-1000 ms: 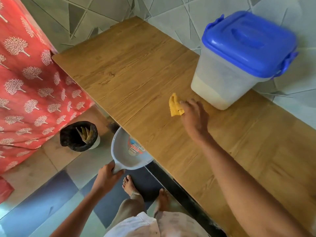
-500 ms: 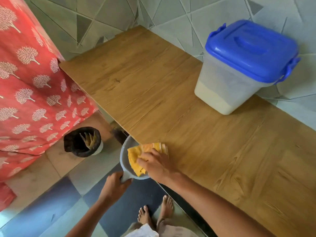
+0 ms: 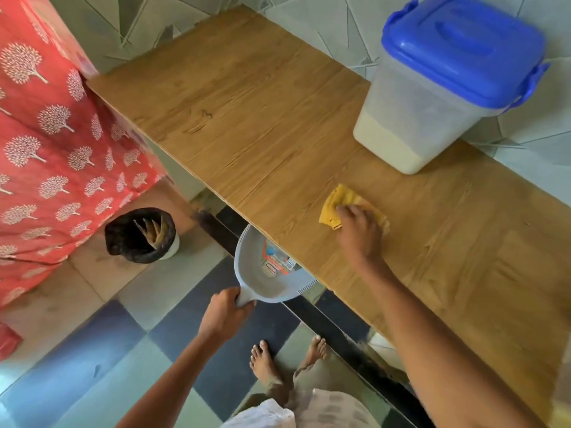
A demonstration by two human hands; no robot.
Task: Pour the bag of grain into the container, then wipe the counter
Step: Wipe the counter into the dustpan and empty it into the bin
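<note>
Right hand (image 3: 360, 233) rests palm-down on a yellow cloth (image 3: 336, 205), fingers curled over it and pressing it flat onto the wooden tabletop (image 3: 247, 118); the cloth's bunched end sticks out past the fingertips, on the side away from the person. Just beyond that hand, further from the person and near the tiled wall, stands the translucent container (image 3: 414, 125) with its blue lid (image 3: 463, 47) on and a pale layer of grain visible in the bottom; container and cloth are near but apart. Left hand (image 3: 227, 316) grips the handle of a grey dustpan (image 3: 265, 273), fingers wrapped round it, holding the pan just below the tabletop's near edge with its open mouth tucked under that edge; a printed label shows inside the pan. To the left of the left hand, on the floor, sits a bin with a black liner (image 3: 140, 234), beside a red patterned fabric (image 3: 55, 134). 2 bare feet (image 3: 265, 362) stand on the checkered floor below the left hand.
</note>
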